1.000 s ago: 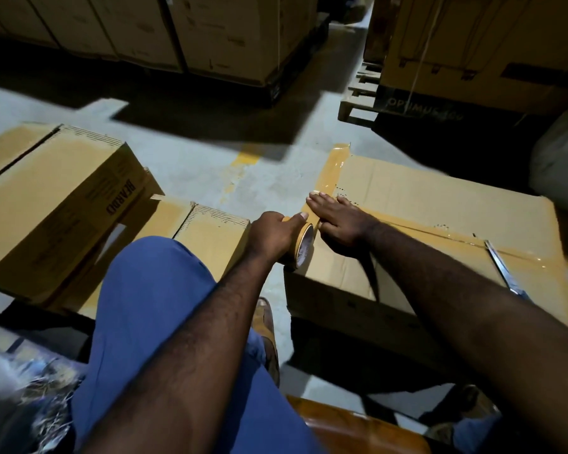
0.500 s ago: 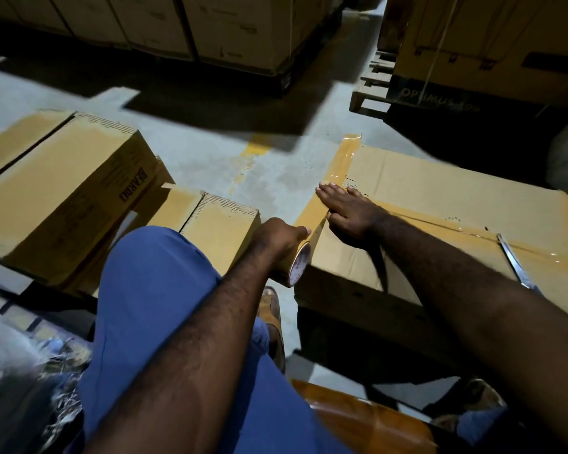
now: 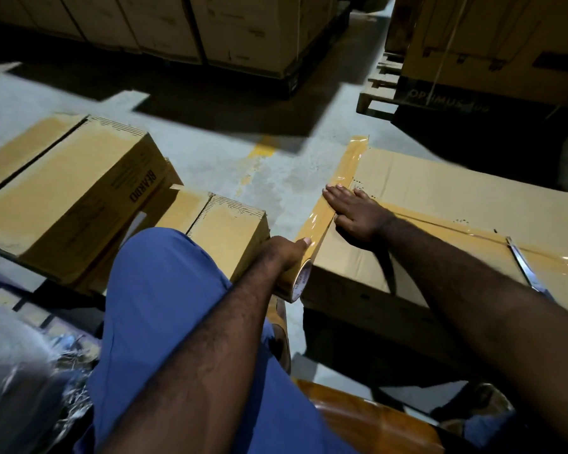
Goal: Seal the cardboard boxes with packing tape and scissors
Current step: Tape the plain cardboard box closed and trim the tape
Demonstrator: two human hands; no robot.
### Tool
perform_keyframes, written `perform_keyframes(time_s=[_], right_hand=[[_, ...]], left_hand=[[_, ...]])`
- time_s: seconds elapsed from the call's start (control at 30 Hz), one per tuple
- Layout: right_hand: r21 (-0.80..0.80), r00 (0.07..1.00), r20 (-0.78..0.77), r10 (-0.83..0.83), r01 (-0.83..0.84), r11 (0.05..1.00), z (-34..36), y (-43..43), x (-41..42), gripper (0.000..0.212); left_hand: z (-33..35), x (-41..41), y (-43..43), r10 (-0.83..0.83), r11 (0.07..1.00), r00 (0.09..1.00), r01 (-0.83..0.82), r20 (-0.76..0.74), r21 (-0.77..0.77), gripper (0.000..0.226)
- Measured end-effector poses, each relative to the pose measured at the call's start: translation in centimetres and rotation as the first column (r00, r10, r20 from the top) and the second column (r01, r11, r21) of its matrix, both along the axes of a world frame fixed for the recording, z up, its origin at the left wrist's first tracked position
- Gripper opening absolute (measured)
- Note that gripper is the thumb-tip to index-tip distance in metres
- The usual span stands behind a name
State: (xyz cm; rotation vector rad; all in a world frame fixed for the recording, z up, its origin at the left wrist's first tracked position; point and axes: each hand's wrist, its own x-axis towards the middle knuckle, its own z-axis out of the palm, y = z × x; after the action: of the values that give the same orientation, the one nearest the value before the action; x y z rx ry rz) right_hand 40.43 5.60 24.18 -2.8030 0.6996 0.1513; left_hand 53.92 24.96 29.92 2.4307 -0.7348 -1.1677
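Long tan cardboard box (image 3: 73,191), printed with dark lettering, lies on the grey concrete floor (image 3: 210,165) at your far left. A smaller tan cardboard box (image 3: 233,231) sits just beside it, next to your blue trouser leg (image 3: 164,306). Your left hand (image 3: 286,253) has its fingers curled round the roll of brown packing tape (image 3: 300,280), thumb laid on top, and holds it at the near left corner of the large flat cardboard box (image 3: 456,191). From the roll a glossy brown strip of tape (image 3: 336,194) runs away from you along that box's left edge and sticks out past its far corner. Your right hand (image 3: 354,214) lies flat, fingers straight, pressing on the strip at the box's edge and gripping nothing. Further right, metal scissors (image 3: 525,267) rest on the box top across the taped centre seam, their near end hidden by your right forearm.
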Motion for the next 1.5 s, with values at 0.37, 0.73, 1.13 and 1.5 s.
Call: perform_keyframes(time_s=[0.37,0.73,1.13,1.5], right_hand=[[-0.028,1.000,-0.017,0.008,-0.009,1.000,-0.1,0.0,0.0,0.073],[-0.179,0.998,-0.048,0.048,-0.056,0.982,1.1,0.4,-0.5,0.077],[-0.250,0.968,0.244,0.054,0.009,0.968,1.8,-2.9,-0.1,0.031],[-0.062,0.947,0.320,0.029,-0.010,0.998,-0.6,-6.9,1.3,0.040]], left_hand=[[-3.1,-1.0,0.1,-0.066,0.992,0.990,0.052,0.125,0.112,0.082],[-3.4,-1.5,-2.0,-0.231,0.921,0.762,0.372,0.606,-0.116,0.050],[-4.2,-3.8,-10.1,-0.258,0.789,0.879,0.431,0.400,-0.439,0.051],[-4.7,-2.9,-16.4,-0.142,0.903,0.896,0.291,0.421,-0.315,0.037]])
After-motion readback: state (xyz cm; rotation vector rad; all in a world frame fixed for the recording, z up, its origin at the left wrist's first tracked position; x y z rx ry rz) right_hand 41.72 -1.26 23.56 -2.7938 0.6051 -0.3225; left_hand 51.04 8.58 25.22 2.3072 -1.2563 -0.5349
